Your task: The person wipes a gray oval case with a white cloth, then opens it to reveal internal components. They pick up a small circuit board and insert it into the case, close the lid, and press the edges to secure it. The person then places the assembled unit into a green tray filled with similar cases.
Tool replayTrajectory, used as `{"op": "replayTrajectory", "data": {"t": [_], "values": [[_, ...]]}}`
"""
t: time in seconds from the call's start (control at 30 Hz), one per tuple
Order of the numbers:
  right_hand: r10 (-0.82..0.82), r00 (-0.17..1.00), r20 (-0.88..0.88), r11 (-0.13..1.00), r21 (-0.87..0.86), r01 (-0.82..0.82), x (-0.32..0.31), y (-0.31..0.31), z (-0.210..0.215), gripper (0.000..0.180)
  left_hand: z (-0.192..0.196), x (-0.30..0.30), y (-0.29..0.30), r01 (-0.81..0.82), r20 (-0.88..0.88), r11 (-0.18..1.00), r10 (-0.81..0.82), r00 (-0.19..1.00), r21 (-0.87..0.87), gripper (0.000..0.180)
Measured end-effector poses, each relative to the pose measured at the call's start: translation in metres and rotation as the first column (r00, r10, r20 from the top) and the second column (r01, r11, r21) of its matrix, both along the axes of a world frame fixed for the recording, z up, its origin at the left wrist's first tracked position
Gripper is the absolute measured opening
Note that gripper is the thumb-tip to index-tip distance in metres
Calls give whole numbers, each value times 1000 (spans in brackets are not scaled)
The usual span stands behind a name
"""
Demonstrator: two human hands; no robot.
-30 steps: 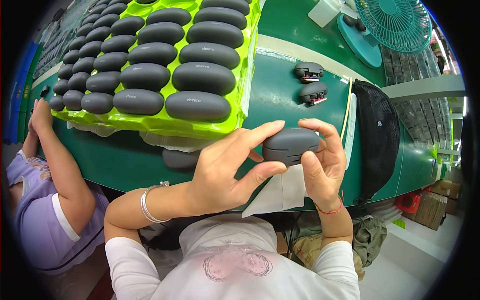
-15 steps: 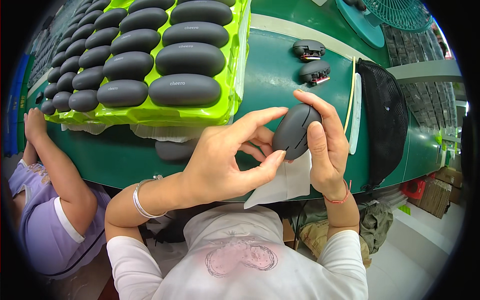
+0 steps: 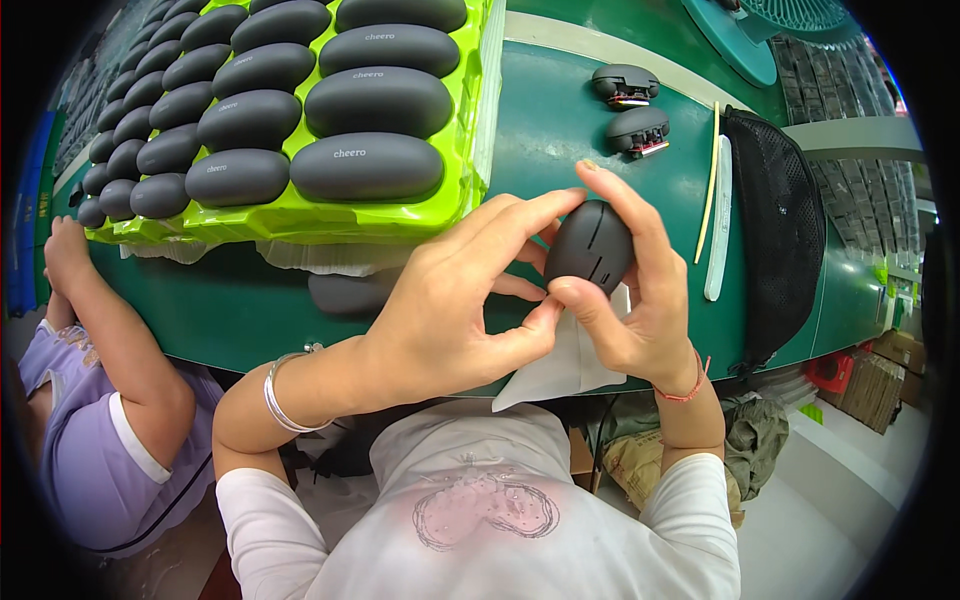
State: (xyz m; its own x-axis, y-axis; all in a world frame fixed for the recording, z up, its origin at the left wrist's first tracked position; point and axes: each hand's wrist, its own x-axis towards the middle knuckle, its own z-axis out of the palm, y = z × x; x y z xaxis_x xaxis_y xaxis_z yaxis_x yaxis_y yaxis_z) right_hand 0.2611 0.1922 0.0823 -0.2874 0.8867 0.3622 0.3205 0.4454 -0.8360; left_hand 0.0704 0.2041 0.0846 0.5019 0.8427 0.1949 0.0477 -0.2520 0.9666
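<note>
Both my hands hold one dark grey egg-shaped shell [image 3: 590, 246] above the near edge of the green table [image 3: 540, 130]. My right hand [image 3: 640, 290] cups it from the right, thumb under its lower end. My left hand [image 3: 460, 300] pinches it from the left with index finger over its top. A white cloth [image 3: 560, 365] lies under my hands. Another dark shell [image 3: 345, 292] lies on the table left of my left hand.
A bright green tray [image 3: 470, 120] holds several rows of dark oval shells. Two small black parts [image 3: 630, 105] sit behind my hands. A white strip and thin stick [image 3: 715, 220] lie beside a black mesh bag [image 3: 775, 220]. Another person in a purple top [image 3: 90, 400] sits at my left.
The shell has been turned from lying sideways to standing on end between my hands. My view has shifted closer over the table.
</note>
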Motion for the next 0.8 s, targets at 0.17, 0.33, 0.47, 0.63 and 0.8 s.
{"op": "replayTrajectory", "data": {"t": [0.17,0.33,0.47,0.63,0.8], "values": [[29,993,110,999,23,-32,-2,-1,-6,70,-7,1,-1,-13,-69,995,21,997,104,69],[26,985,170,994,96,-43,-7,-3,-5,74,-14,8,-8,-99,-54,964,115,992,245,66],[15,989,149,994,105,-31,-9,-4,-7,74,-13,9,-8,-97,-38,966,110,993,240,63],[28,994,108,997,64,-35,-7,-1,-8,70,-10,6,-7,-92,-112,973,118,987,214,66],[-74,961,-268,919,-392,-38,-6,-3,-1,58,-7,2,-4,-76,-54,992,82,995,97,69]]}}
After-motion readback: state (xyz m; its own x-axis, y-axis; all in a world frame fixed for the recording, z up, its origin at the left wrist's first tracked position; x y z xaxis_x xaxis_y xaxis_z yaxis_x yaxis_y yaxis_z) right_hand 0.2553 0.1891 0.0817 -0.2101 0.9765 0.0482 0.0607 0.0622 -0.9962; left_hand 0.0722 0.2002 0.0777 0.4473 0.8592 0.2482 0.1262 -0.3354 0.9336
